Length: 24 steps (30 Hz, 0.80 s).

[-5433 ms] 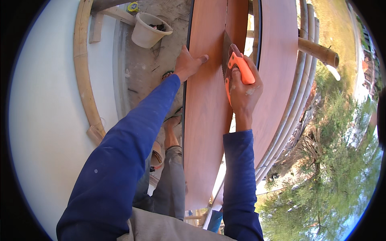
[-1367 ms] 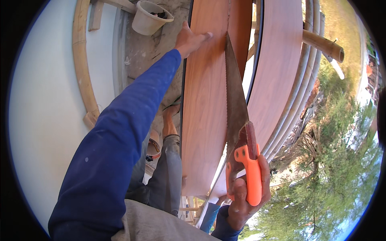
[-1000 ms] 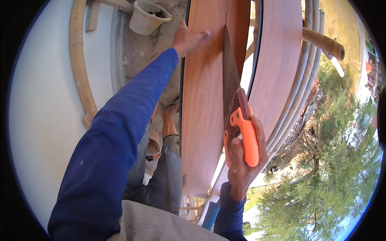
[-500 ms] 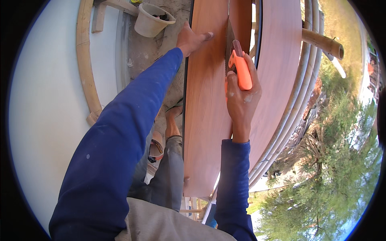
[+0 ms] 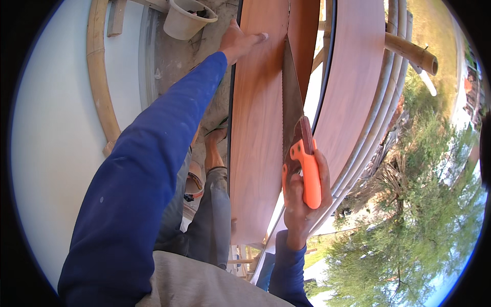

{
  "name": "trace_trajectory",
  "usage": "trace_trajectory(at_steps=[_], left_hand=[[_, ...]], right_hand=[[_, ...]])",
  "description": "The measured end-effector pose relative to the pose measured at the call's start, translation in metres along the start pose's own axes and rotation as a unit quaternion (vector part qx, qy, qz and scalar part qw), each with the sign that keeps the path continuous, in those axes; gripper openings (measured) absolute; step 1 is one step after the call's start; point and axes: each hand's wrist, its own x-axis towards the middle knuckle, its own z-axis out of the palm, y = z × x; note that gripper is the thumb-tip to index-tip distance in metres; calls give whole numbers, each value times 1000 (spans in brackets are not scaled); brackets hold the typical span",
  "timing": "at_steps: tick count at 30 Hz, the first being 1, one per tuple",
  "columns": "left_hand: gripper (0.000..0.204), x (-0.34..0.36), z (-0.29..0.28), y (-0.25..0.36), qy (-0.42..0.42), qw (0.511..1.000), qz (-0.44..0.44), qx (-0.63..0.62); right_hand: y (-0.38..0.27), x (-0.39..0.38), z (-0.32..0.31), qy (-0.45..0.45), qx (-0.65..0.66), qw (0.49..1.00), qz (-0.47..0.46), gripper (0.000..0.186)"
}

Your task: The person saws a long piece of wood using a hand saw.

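My right hand (image 5: 303, 205) is closed round the orange handle of a hand saw (image 5: 309, 179). The saw's long steel blade points away from me, its toothed edge along the right side of a reddish-brown wood-grain board (image 5: 255, 133). Beyond the blade tip a thin cut line runs toward the far end, with a darker brown strip (image 5: 304, 30) on its right. My left hand (image 5: 240, 42) grips the board's left edge farther up, thumb lying on the top face. Its other fingers are partly hidden past the edge.
Another wood-grain board (image 5: 353, 77) lies to the right, beside bamboo poles (image 5: 391, 82); one cut pole end (image 5: 427, 60) sticks out. A white bucket (image 5: 185, 20) stands on the floor at upper left, near a bamboo post (image 5: 97, 77) and a white wall (image 5: 51, 153).
My right hand has pulled the saw back toward me, showing much more of its blade. My left hand keeps its hold on the board; the view has shifted slightly.
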Motion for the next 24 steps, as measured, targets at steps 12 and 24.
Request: trace_trajectory(at_steps=[12,24], left_hand=[[95,-67,11,8,88,993,-5,78],[97,-62,14,-26,65,997,3,45]], right_hand=[[27,133,62,-31,-18,996,-80,48],[-21,-73,-31,17,13,997,79,61]])
